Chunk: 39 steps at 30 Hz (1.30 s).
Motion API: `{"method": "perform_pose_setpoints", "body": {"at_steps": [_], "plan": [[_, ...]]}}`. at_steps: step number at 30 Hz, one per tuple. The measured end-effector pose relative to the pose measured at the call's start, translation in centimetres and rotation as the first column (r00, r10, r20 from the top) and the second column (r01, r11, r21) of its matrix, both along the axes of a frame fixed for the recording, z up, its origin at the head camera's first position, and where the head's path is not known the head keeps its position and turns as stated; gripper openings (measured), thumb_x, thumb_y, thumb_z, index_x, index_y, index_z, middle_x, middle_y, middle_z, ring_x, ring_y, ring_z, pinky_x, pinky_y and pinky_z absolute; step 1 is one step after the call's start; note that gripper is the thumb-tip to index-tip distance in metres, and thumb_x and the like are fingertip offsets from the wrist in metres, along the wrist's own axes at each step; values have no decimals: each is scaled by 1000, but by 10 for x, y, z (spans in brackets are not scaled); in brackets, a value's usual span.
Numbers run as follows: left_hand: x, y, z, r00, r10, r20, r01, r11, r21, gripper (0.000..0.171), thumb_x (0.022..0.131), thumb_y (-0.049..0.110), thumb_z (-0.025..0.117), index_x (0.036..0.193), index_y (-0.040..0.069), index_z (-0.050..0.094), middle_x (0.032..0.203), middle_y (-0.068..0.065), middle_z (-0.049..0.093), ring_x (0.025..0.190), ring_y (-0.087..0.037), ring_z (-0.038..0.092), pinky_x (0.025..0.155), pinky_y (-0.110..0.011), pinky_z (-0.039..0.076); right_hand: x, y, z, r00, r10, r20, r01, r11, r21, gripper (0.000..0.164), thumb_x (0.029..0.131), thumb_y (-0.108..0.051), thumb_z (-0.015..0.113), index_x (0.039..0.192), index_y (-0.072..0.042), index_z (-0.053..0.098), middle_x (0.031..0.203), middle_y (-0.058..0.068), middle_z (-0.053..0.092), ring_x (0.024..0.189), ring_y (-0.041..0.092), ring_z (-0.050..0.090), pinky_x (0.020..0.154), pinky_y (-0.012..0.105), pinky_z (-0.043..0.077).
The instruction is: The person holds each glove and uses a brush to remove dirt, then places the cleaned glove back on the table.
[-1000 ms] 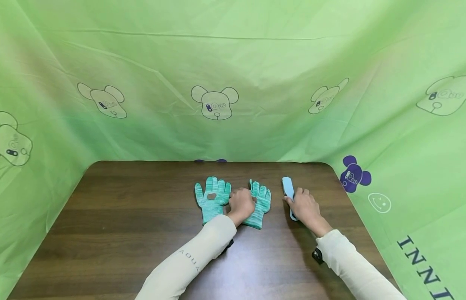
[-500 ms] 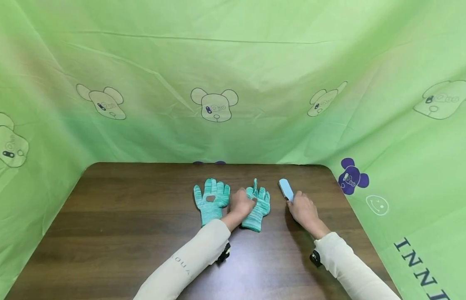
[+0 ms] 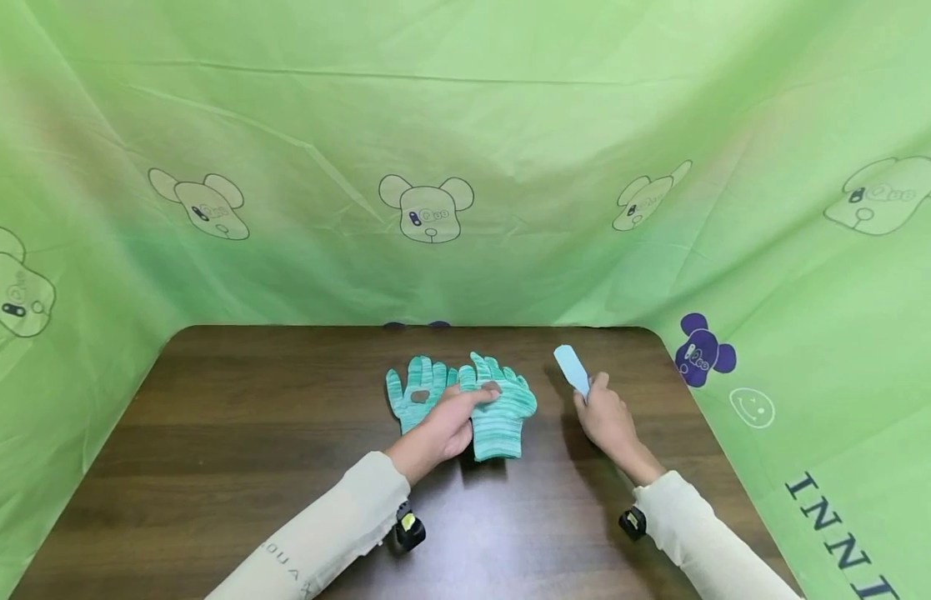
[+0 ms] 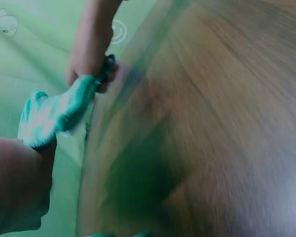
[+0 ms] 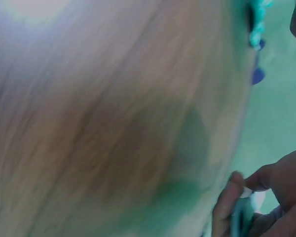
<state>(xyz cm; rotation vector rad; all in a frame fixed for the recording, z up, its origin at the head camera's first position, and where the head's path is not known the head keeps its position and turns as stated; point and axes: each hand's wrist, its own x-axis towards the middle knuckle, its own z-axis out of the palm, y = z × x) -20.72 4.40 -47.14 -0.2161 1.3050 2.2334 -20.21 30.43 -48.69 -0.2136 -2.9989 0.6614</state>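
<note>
My left hand (image 3: 444, 421) pinches a teal knit glove (image 3: 504, 423), thumb on top near its brown patch, and holds it raised with a shadow beneath. The same glove (image 4: 49, 116) dangles past the blurred left hand (image 4: 15, 182) in the left wrist view. A matching glove (image 3: 424, 371) lies flat just behind, partly covered by that hand. To the right, my right hand (image 3: 608, 417) grips the handle of a light-blue brush (image 3: 572, 368), its head pointing up and left. Curled fingers wrap the brush (image 5: 241, 217) in the right wrist view.
A dark wooden table (image 3: 255, 467) with rounded far corners carries everything. Green printed cloth (image 3: 435, 125) hangs close around its back and sides. A black wrist camera (image 3: 409, 527) sits on the left cuff, another (image 3: 633, 522) on the right.
My left hand has turned over and lifted the right-hand glove of the pair off the table, toward me. My right hand has raised the brush slightly from the tabletop.
</note>
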Motion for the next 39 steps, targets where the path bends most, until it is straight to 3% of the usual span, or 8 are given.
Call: {"method": "perform_pose_setpoints", "body": {"at_steps": [5,9,12,14,17,22,29,39], "plan": [[0,-12,7,1000,-3,5,3,999,35,85,102,0,53,161,0,-8,165,-29,19,141,-37,46,117,-44,45,12,-21,23,998,22,-52,-31,983,-180,39,106,-28,51,126,4,40,76,20,66,51,21,63,49,35,50],[1,-18,12,1000,-9,28,6,992,129,98,99,-11,45,155,6,-32,168,-22,-18,154,-38,19,128,-46,26,25,-39,38,997,39,-66,-57,954,-295,44,108,-34,50,132,2,40,78,17,65,47,16,61,47,29,51],[2,-19,14,1000,-25,12,23,983,181,98,95,-16,41,152,5,-36,165,-19,-31,157,-35,-5,131,-46,12,33,-50,47,994,65,-92,-93,938,-333,42,107,-34,52,131,0,43,85,16,69,49,16,59,47,29,50],[3,-17,15,1000,-23,-6,24,983,182,98,95,-16,40,151,3,-37,165,-17,-33,156,-31,-11,131,-45,7,37,-58,50,988,102,-120,-136,938,-318,38,106,-31,56,128,-2,47,83,13,68,51,14,54,48,28,47],[4,-12,15,999,-7,-36,13,986,169,91,95,-16,40,154,-1,-28,166,-17,-18,153,-27,-2,131,-43,9,44,-72,51,971,167,-170,-205,947,-246,32,103,-27,62,123,-3,54,83,10,69,57,14,51,53,31,47],[4,-3,15,996,-4,-91,21,983,181,61,95,-16,35,150,-12,8,159,-21,16,151,-30,16,130,-45,17,51,-91,47,948,235,-215,-264,958,-116,29,99,-25,68,116,-4,58,77,7,69,61,16,55,58,37,50],[2,-1,16,995,27,-92,-4,971,241,60,95,-17,32,149,-12,8,162,-20,11,153,-30,9,131,-47,11,54,-92,46,951,219,-219,-239,969,-67,31,99,-25,68,117,-2,57,60,0,49,56,17,46,51,34,42],[1,-3,9,994,27,-111,1,971,241,52,94,-16,31,145,-15,21,157,-19,25,150,-28,21,130,-46,19,57,-77,48,957,188,-222,-210,974,-80,29,100,-28,67,115,-5,59,58,-3,45,57,17,46,53,35,44]]}}
